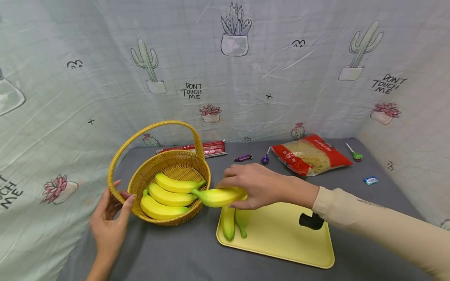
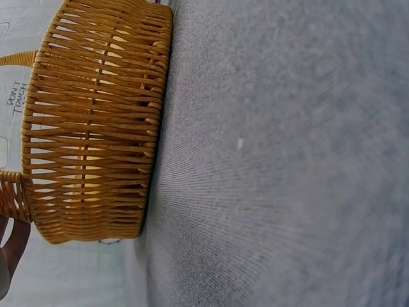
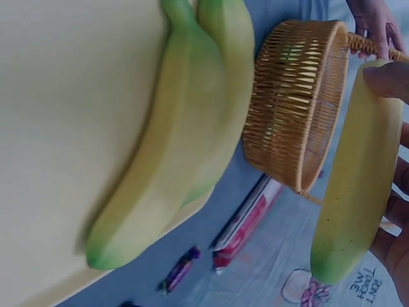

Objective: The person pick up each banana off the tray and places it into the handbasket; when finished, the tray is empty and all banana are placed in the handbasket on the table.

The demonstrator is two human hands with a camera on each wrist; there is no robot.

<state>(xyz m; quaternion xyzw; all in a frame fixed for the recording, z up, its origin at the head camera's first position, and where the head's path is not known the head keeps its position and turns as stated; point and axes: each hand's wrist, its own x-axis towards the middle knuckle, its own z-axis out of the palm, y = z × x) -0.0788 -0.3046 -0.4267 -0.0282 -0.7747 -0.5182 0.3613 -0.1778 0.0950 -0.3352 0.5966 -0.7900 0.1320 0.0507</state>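
My left hand [image 1: 109, 226] grips the base of the tall handle on the left side of a yellow wicker basket [image 1: 171, 221]. Three yellow bananas [image 1: 172, 198] lie side by side inside it. In my right hand [image 1: 260, 185] is another banana [image 1: 218, 197], pinched between thumb and fingers, its stem end over the basket's right rim. Below that hand, two bananas [image 1: 228, 226] with green ends lie on the left end of a pale yellow tray [image 1: 281, 238]. The right wrist view shows the held banana [image 3: 358, 173] lengthwise, thumb near one end.
Behind the basket lies a long red packet [image 1: 214, 148]. Along the back are a purple wrapped candy [image 1: 243, 158], a purple lollipop [image 1: 265, 160], a red and clear bag [image 1: 311, 155] and a green lollipop [image 1: 357, 156]. A small blue packet [image 1: 370, 180] lies farther right.
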